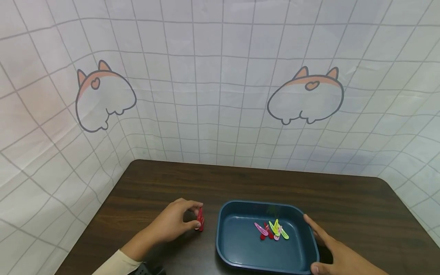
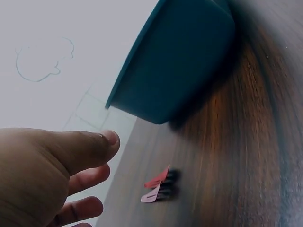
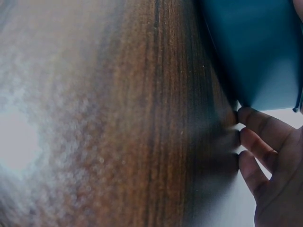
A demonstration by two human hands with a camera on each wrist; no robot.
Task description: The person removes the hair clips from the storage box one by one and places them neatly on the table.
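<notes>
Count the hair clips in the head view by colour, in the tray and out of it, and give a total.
Pink clips in the tray: 2
Yellow-green clips in the tray: 2
Red clips in the tray: 1
Red clips pinched by the left hand: 1
Total: 6, though the overlapping pile makes the tray count approximate.

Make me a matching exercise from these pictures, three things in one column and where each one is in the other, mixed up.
Things:
1. red hair clip
2. pile of coloured hair clips
3. right hand

Places:
A. inside the blue tray
B. against the tray's right rim
C. on the table left of the tray, at the left hand fingertips

Pairs: 1-C, 2-A, 3-B
</notes>
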